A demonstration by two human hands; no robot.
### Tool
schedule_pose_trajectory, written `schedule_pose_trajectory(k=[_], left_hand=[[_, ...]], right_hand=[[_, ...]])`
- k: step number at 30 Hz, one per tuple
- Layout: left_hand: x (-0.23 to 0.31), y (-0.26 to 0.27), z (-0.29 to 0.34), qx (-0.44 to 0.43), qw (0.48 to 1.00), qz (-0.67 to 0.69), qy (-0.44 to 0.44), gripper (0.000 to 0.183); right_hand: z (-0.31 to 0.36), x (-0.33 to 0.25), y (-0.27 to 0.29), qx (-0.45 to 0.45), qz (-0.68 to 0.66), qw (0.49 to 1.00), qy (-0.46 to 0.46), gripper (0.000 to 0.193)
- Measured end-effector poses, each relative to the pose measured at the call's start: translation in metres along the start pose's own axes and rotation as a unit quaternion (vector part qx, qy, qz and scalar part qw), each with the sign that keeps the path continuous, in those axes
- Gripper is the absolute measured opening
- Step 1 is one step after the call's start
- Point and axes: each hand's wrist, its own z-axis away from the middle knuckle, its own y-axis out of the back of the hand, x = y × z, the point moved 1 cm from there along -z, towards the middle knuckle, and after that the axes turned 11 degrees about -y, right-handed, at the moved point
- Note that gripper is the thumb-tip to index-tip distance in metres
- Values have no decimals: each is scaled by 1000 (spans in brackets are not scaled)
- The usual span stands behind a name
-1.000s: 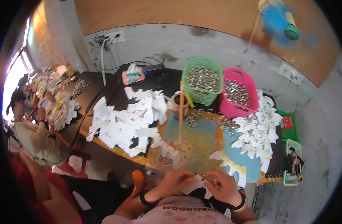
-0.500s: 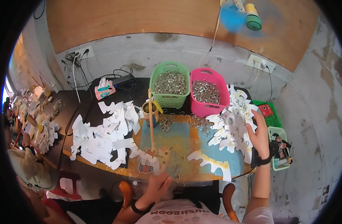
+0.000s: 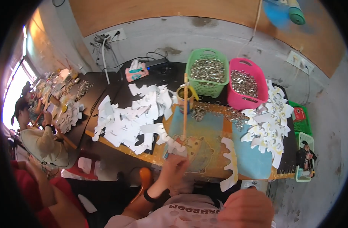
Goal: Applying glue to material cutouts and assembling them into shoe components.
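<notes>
My left hand (image 3: pixel 175 167) is at the near edge of the table, its fingers closed on the lower end of a white cut-out piece (image 3: pixel 160 131) with a notched edge. My right hand (image 3: pixel 248 209) is a blurred shape low in the view, close to my body; its fingers cannot be made out. Another notched white cut-out (image 3: pixel 230 163) reaches past the table's near edge, its lower end close to that hand. A wooden stick (image 3: pixel 185 102) runs from a can (image 3: pixel 180 102) down to the mat.
White cut-outs (image 3: pixel 126 121) are piled left, yellow-smeared ones (image 3: pixel 270 121) right. Green (image 3: pixel 206 85) and pink (image 3: pixel 234 95) baskets of metal rings stand behind, with loose rings (image 3: pixel 234 116) before them. A wooden chair arm (image 3: pixel 144 178) is near. Another person (image 3: pixel 43 142) works at the left.
The view has swung left. My right hand has left the right-hand pile and come down toward my body. The near white cut-out has turned upright and now passes the table edge.
</notes>
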Motion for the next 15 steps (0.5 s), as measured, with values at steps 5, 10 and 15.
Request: schedule_pose_trajectory(k=[5, 10, 15], left_hand=[[-52, 67, -36, 73, 961, -263, 49, 23], [-86, 79, -47, 12, 887, -454, 85, 39], [-95, 80, -46, 36, 918, -394, 24, 34]], right_hand=[[-13, 12, -36, 68, -38, 981, 180, 19], [4, 10, -17, -185, -69, 977, -81, 24], [37, 69, -42, -187, 43, 954, -229, 27]])
